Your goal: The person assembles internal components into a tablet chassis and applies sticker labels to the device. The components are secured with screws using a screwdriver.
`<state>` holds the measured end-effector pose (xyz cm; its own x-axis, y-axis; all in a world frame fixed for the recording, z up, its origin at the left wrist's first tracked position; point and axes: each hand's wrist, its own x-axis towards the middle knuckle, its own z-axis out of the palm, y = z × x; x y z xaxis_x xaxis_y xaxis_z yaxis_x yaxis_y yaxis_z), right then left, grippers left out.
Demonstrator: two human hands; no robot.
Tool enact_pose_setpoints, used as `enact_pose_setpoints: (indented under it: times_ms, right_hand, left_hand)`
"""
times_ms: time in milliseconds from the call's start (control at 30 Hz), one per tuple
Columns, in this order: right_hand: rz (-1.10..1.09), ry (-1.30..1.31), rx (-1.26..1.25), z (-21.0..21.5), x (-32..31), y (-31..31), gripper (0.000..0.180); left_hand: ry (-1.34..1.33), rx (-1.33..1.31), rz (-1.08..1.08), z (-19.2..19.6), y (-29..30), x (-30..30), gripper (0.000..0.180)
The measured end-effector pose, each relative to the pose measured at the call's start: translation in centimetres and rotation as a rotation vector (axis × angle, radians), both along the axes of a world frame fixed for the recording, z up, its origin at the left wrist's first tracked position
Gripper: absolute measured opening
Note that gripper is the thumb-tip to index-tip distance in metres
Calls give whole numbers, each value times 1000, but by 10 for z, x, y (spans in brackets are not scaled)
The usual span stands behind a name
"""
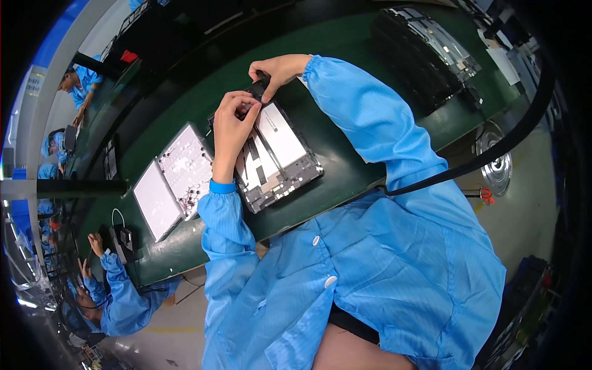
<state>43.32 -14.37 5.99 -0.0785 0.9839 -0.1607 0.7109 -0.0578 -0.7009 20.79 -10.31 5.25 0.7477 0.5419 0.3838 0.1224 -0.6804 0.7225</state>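
An opened tablet-like device (283, 145) lies on the green table in front of me, with white panels, black strips and a grey circuit section along its near edge. At its far end my right hand (282, 71) is closed, thumb and fingers gripping a small black part (262, 82). Just left of it, my left hand (233, 123) has its thumb and fingertips pinched together against the device's far edge; whatever they hold is hidden. Left of the device stands a white tray (180, 145) with several small dark parts in it, beside a plain white tray (154, 197).
Similar dark devices (425, 58) are stacked at the far right of the table (351, 179). A black strap (481, 163) crosses by my right sleeve. Beyond the right edge are a round metal stool (496, 163) and a red-handled tool (487, 196). Blue-sleeved co-workers (132, 302) sit at left.
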Motion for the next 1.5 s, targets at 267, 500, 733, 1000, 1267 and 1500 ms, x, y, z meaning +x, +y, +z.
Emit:
enact_pose_setpoints:
  times_ms: [267, 500, 733, 1000, 1267, 1500]
  right_hand:
    - [-171, 480, 274, -53, -15, -37, 50]
    - [-470, 488, 588, -48, -66, -108, 37]
    - [-406, 434, 493, -22, -105, -128, 33]
    - [-475, 933, 526, 9, -64, -11, 35]
    - [-883, 489, 652, -77, 15, 183, 51]
    - [-188, 588, 737, -77, 52, 125, 30]
  left_hand:
    - [80, 36, 41, -10, 12, 4, 15]
    - [71, 342, 86, 9, -10, -38, 24]
    - [-385, -598, 148, -37, -62, -82, 77]
    - [-560, -513, 133, -50, -64, -103, 66]
    - [-195, -232, 180, -53, -99, -105, 50]
    - [91, 41, 103, -15, -91, -114, 41]
